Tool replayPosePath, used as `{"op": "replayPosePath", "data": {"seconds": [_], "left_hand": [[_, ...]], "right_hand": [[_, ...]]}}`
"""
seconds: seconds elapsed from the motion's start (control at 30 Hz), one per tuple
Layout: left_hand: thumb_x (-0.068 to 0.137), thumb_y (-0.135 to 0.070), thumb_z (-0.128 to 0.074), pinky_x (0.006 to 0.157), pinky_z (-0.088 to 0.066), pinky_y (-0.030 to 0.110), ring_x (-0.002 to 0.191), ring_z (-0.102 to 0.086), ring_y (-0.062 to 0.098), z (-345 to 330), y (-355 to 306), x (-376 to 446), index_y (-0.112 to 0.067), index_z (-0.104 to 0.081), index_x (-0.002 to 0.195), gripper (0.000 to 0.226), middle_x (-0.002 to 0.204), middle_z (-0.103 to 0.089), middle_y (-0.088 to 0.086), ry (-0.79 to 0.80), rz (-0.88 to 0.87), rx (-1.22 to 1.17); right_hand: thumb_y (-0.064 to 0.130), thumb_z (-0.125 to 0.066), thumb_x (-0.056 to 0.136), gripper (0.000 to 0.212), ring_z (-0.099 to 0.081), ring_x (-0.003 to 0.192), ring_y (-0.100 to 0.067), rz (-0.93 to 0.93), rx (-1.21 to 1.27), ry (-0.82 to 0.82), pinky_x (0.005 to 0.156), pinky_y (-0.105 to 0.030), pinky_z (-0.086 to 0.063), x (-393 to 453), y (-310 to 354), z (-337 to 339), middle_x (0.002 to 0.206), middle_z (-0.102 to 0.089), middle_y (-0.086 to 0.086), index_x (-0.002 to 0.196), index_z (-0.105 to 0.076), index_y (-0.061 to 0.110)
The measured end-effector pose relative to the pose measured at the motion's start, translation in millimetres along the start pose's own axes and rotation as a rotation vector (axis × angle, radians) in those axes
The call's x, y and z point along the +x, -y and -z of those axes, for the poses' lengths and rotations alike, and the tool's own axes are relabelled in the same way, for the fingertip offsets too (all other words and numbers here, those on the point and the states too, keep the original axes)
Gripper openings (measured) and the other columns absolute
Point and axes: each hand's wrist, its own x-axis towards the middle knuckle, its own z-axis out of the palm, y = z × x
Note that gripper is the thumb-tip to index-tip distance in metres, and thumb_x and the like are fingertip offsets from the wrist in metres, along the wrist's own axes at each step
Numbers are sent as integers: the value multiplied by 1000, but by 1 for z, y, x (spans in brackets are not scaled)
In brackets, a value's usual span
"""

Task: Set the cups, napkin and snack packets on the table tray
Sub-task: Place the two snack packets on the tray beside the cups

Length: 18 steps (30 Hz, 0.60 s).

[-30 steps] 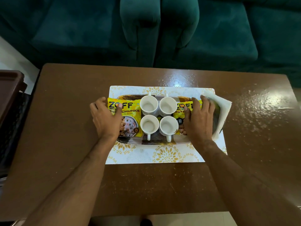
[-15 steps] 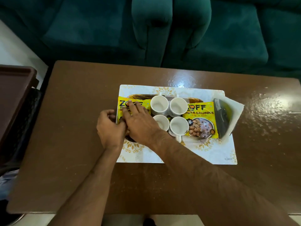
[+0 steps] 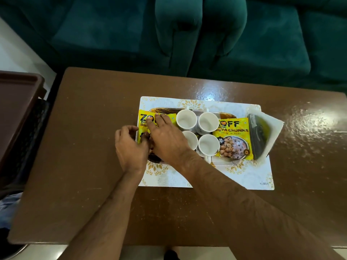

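Several white cups (image 3: 208, 121) stand grouped in the middle of a gold-rimmed tray (image 3: 165, 110). A yellow snack packet (image 3: 233, 139) lies right of them. A second yellow packet (image 3: 145, 120) lies on the tray's left end, partly hidden by my hands. My right hand (image 3: 167, 139) reaches across and rests flat on this left packet, fingers spread. At the packet's left edge my left hand (image 3: 129, 147) curls its fingers and thumb on it. A white napkin (image 3: 275, 126) sits at the tray's right end under a dark flat object (image 3: 260, 136).
The tray stands on a white and gold placemat (image 3: 244, 177) on a glossy brown table (image 3: 90, 147). A green sofa (image 3: 187, 34) runs along the far side. A dark brown stand (image 3: 16, 102) is beside the table's left edge.
My right hand left the right packet and crossed over to the left packet, uncovering the right packet. My left hand stayed at the left packet's edge. The camera view shifted.
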Motion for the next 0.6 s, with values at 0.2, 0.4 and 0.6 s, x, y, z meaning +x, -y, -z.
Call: {"op": "replayPosePath", "data": {"seconds": [0.2,0.4,0.6], "left_hand": [[82,-24,-73,100,-35,39,122,-51,25,-3,-21,-3,-16,-60,116,37,124,-55,4,-1,-223,231],[95,-23,-57,114,-36,44,136,-46,26,-26,-45,-11,-10,-55,135,42,142,-53,8,144,-466,228],[106,-34,-44,120,-34,39,146,-36,20,-45,-47,-23,-11,-42,149,49,157,-42,6,320,-447,148]], "right_hand": [[-6,-67,81,46,-60,113,-33,-52,140,-459,101,-40,-50,-30,-41,30,119,-70,-16,126,-64,-2],[4,-49,89,48,-50,128,-40,-352,2,-554,110,-46,-41,-74,-115,38,137,-59,-23,136,-56,-2],[14,-55,97,55,-34,143,-45,-509,-56,-316,118,-55,-31,-112,-152,12,155,-40,-26,151,-42,8]]}}
